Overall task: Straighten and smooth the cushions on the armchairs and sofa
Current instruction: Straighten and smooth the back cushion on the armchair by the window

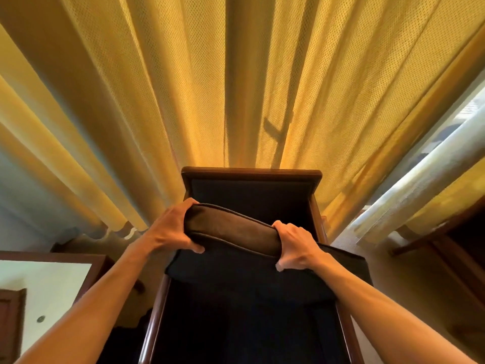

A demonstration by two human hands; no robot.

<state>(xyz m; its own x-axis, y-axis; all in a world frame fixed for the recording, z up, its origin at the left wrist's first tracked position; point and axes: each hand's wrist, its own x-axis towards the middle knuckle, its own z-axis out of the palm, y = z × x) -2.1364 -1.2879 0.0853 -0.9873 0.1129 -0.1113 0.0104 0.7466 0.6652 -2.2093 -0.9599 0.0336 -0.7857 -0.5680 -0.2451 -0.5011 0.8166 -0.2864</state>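
Observation:
A dark seat cushion (231, 229) with piped edges is lifted off a wooden-framed armchair (252, 173), tilted with its brown edge facing me. My left hand (173, 229) grips its left end, thumb below and fingers over the top. My right hand (294, 245) grips its right end. The cushion's dark face hangs down over the chair's seat (236, 324). The armchair's dark padded back (252, 195) stands behind the cushion.
Yellow curtains (183, 88) hang right behind the chair. A white-topped table with a wooden rim (52, 254) sits at the left. At the right are a pale sheer curtain (420, 179) and the wooden frame of another piece of furniture (446, 243).

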